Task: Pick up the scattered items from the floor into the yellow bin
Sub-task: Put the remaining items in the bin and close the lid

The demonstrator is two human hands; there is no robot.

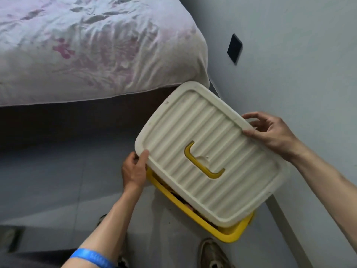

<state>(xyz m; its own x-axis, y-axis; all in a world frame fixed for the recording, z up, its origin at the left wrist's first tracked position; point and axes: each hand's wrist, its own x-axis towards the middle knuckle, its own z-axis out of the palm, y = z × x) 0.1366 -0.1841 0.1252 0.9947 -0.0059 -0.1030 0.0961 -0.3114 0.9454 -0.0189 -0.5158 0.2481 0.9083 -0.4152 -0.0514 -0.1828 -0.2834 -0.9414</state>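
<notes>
At far left sits the bed (pixel 92 51). Our left hand (pixel 134 168) curls its fingers round the near-left edge of the cream lid (pixel 208 151), thumb on top. The lid hangs tilted and skewed over the yellow bin (pixel 229 234), which stands on the floor (pixel 58 171) against the wall (pixel 299 64). Our right hand (pixel 270 132) pinches the lid's far-right edge. Gripped only at its rims, the lid could slip or land crooked. The lid hides nearly all the bin's contents, so we cannot name them; no scattered items show on the floor.
</notes>
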